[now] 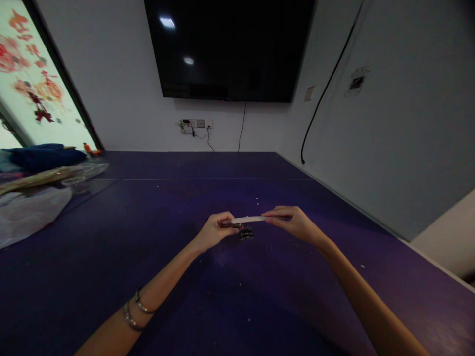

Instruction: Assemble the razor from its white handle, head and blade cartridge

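Observation:
A thin white strip (248, 219) is held up level between my two hands, above the dark purple surface. My left hand (215, 231) grips its left end with fingers and thumb closed, and a small shiny part shows by the fingertips; its kind is unclear. At the other end, my right hand (293, 223) pinches the strip between thumb and fingers. Just below the strip, close to my left thumb, is a small dark object with metallic-looking edges (247, 233). Whether it touches the surface or hangs from the left hand, I cannot tell.
The purple surface (166, 296) bears scattered white specks. On the left lie clear plastic bags (33, 210) and dark blue cloth (48, 157), with a small orange object (87, 148) behind. A black cable (326, 89) hangs along the right wall. A television (230, 49) hangs ahead.

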Motion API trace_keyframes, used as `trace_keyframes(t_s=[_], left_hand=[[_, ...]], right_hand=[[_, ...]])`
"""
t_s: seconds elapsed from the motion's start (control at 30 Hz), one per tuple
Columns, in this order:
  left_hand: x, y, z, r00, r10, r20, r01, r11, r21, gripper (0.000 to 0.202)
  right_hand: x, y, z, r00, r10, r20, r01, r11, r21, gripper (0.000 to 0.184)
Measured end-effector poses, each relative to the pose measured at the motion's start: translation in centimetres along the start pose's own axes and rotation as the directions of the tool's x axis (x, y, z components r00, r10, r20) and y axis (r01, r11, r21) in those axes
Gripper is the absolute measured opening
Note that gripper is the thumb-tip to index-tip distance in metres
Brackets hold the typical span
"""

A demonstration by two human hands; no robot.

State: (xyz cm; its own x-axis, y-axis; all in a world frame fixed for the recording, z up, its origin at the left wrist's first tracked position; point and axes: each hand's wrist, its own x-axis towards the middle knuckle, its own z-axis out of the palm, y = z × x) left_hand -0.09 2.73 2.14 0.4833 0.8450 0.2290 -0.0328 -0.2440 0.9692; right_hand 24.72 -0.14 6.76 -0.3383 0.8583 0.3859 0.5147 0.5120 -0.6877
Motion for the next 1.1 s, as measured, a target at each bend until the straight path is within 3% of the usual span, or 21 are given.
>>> trace_keyframes(t_s=[0.1, 0.27, 0.43, 0.6, 1.1], left_hand=[[0.0, 0.0, 0.0, 1.0, 0.0, -0.003, 0.0, 1.0, -0.019, 0.016], [0.0, 0.3, 0.2, 1.0, -0.02, -0.014, 0.02, 0.999, -0.03, 0.017], [-0.2, 0.6, 0.3, 0.999, -0.027, -0.019, 0.025, 0.998, -0.058, 0.017], [-0.2, 0.6, 0.3, 1.0, -0.011, -0.024, 0.01, 1.0, -0.029, 0.016], [-0.4, 0.9, 0.6, 0.999, -0.037, 0.001, 0.036, 0.997, -0.072, 0.017]], right_hand=[[0.0, 0.4, -0.4, 0.999, 0.016, -0.037, -0.016, 1.0, -0.013, 0.023], [0.0, 0.6, -0.6, 0.998, 0.009, 0.058, -0.011, 0.999, 0.036, 0.026], [0.1, 0.8, -0.6, 0.999, 0.029, 0.032, -0.03, 0.998, 0.047, 0.027], [0.1, 0.9, -0.7, 0.995, 0.034, 0.093, -0.039, 0.998, 0.051, 0.029], [0.2, 1.6, -0.4, 0.999, 0.033, 0.043, -0.037, 0.995, 0.093, 0.029]])
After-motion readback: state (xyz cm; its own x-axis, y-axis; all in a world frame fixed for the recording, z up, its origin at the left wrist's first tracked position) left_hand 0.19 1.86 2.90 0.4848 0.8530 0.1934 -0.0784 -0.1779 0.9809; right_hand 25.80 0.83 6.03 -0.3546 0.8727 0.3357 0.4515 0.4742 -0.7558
